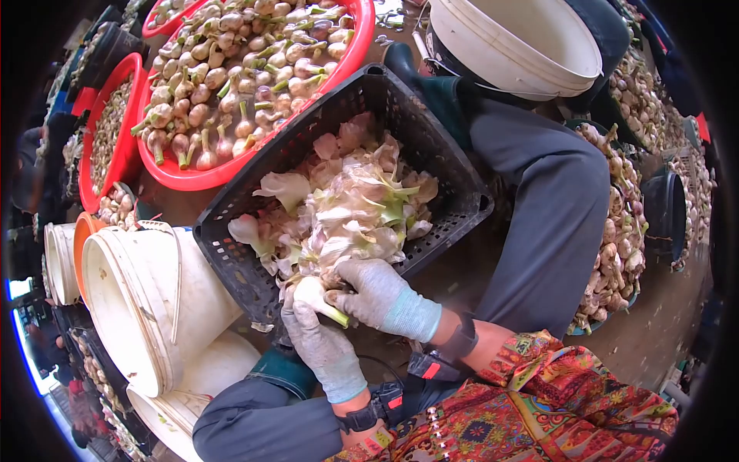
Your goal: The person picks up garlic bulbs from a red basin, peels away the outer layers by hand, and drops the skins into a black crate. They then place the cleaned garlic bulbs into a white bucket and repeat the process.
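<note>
A white garlic bulb (pixel 312 292) with a short green stem is held between my two gloved hands, over the near edge of a black plastic crate (pixel 446 231). My left hand (pixel 319 339) has its fingers wrapped round the bulb from below. On the stem side, my right hand (pixel 381 292) pinches at the bulb with thumb and fingers. Loose garlic skins (pixel 358 204) are heaped in the crate just beyond my hands. Both grey gloves look dusty, and some fingertips are hidden behind the bulb.
A red tub (pixel 192 179) heaped with garlic bulbs (pixel 223 85) stands beyond the crate. White buckets (pixel 127 308) lie at the left, and another white bucket (pixel 523 46) stands at the upper right. More garlic (pixel 616 239) is piled beyond my right knee (pixel 558 177).
</note>
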`<state>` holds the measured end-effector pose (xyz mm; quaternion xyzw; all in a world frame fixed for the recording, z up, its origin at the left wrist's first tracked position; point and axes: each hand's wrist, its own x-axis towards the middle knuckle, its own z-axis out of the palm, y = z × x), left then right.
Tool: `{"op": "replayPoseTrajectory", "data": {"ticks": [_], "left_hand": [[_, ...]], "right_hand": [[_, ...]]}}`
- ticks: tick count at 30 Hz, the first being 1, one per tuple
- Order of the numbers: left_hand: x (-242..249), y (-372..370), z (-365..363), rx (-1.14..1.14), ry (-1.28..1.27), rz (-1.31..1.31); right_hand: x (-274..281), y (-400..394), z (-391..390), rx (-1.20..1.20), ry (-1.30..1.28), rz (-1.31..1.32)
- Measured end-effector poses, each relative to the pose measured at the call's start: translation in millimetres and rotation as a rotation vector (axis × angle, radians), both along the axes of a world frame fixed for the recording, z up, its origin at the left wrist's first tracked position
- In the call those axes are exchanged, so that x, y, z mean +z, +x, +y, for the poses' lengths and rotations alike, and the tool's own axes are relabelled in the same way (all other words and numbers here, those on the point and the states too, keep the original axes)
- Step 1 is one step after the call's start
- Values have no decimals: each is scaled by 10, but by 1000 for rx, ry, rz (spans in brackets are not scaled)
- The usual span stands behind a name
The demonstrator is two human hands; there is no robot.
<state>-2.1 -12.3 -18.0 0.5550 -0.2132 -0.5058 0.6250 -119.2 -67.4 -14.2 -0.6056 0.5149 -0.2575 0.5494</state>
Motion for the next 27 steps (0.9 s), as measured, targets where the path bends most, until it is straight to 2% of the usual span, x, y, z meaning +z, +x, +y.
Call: {"op": "replayPoseTrajectory", "data": {"ticks": [3, 6, 8, 10, 11, 12, 13, 15, 19, 22, 23, 24, 25, 27], "left_hand": [[-46, 14, 11, 10, 46, -52], [-98, -41, -25, 5, 44, -84], [-126, -40, -46, -5, 21, -88], [-152, -12, -31, 12, 20, 78], [-149, -4, -27, 12, 19, 78], [-98, -16, -52, 4, 20, -26], [-73, -29, -67, -3, 21, -131], [-81, -58, -58, 18, 55, -216], [-124, -31, -11, -32, 120, -365], [-128, -52, -32, -56, 21, -245], [-136, -46, -29, -59, 21, -247], [-149, -38, -29, -60, 24, -117], [-155, -33, -28, -58, 25, 13], [-143, -34, -27, -44, 12, 31]], "right_hand": [[-63, 84, 12, -33, 35, 22], [-173, 70, -37, -106, -61, 86], [-172, 28, -133, -163, 252, -126], [-146, -56, -160, -127, 283, -189], [-111, -100, -167, -85, 313, -250], [39, -136, -193, -11, 460, -258], [-124, -50, -104, -29, 17, -152], [-53, -10, -63, 3, -18, 43], [-78, 25, -54, -14, -21, 82], [-174, 0, -96, -77, -5, 46], [-177, -17, -139, -118, 123, -16], [-175, -23, -172, -158, 248, -78], [-198, -29, -178, -158, 244, -79], [-232, -67, -177, -245, 109, -347]]}}
